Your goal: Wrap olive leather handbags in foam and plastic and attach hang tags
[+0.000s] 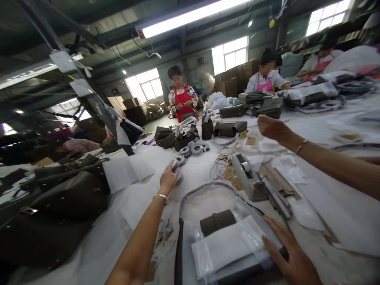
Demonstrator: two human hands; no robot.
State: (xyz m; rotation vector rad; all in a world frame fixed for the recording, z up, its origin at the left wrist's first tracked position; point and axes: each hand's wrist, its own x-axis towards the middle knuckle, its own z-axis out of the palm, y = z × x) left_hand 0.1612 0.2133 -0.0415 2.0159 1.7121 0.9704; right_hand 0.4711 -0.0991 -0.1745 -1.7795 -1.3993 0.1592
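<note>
My left hand [168, 179] stretches forward over the table, its fingers closed on a coiled strap [175, 164] in grey wrapping. More wrapped coils [192, 149] lie just beyond it. In front of me is a dark handbag [218, 222] with a white sheet [228, 247] and clear plastic on it. Its wrapped handle [208, 186] arches away from me. My right hand [292, 253] rests along the bag's right side, thumb and fingers apart. A tape dispenser [249, 178] stands behind the bag, to the right.
A co-worker's arm [326, 158] reaches in from the right. Dark bags [59, 213] are piled at left, and more bags [230, 128] stand farther back. Brown card strips [276, 182] and tags [228, 172] lie near the dispenser. Co-workers in aprons [181, 101] are across the table.
</note>
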